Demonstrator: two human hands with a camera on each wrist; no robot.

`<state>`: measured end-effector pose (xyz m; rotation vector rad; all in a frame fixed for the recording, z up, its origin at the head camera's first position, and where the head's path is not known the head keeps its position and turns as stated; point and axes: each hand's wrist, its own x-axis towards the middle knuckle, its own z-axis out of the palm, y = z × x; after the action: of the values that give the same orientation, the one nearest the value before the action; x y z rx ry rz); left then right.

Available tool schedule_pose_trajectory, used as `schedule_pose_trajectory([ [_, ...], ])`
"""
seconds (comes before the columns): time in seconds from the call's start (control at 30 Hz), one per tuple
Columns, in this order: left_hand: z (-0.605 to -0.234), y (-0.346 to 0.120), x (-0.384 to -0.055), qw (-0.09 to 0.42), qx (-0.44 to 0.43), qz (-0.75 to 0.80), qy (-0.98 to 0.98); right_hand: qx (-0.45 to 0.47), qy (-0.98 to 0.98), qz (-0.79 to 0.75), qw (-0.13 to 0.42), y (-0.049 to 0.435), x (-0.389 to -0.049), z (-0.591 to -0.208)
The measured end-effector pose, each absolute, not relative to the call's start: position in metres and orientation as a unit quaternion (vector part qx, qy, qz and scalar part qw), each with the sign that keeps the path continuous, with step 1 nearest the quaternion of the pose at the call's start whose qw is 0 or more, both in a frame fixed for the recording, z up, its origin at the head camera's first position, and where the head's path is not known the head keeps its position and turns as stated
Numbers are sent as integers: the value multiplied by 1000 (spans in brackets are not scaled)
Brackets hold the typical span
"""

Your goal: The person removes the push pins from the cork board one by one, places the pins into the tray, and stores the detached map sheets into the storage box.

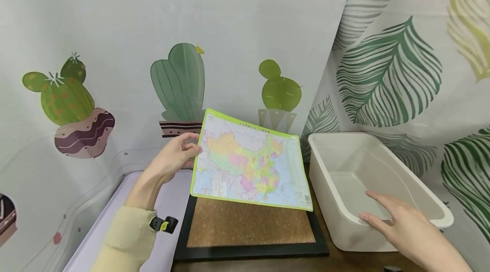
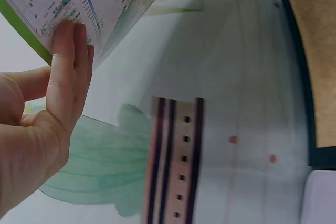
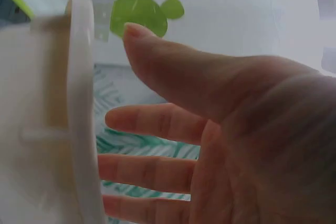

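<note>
By its left edge, my left hand (image 1: pixel 176 157) pinches a green-bordered map sheet (image 1: pixel 245 161) between thumb and fingers. The sheet is held up and tilted over a black-framed cork board (image 1: pixel 250 223), covering the board's far part. In the left wrist view the fingers (image 2: pixel 65 72) lie against the printed face of the map. My right hand (image 1: pixel 409 225), thumb and fingers spread, is over the near rim of a white plastic bin (image 1: pixel 337 187). Nothing is in its grasp. The right wrist view shows the fingers (image 3: pixel 152 174) close beside the bin's rim (image 3: pixel 81 108).
A pale lilac tray (image 1: pixel 164 204) lies left of the board, partly behind the left forearm. Board and bin stand on a dark brown table (image 1: pixel 291 263). Behind hangs a white curtain (image 1: pixel 237 16) printed with cacti and leaves. A small dark object (image 1: pixel 393 269) shows at the bottom edge.
</note>
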<state>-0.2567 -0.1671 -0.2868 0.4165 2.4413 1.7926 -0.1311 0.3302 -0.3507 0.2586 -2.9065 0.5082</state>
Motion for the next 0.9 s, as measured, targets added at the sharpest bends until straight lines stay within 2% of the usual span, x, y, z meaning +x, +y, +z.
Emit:
schedule_pose_trajectory([
  [0.6,-197,-141,-269,29,143,547,824,35,-983,176,33,371,-134,-353],
  [0.7,-184,-135,-271,26,146,561,814,40,-984,169,42,373,-134,-354],
  [0.9,-169,-114,-276,38,153,594,789,69,-979,170,93,375,-130,-358],
])
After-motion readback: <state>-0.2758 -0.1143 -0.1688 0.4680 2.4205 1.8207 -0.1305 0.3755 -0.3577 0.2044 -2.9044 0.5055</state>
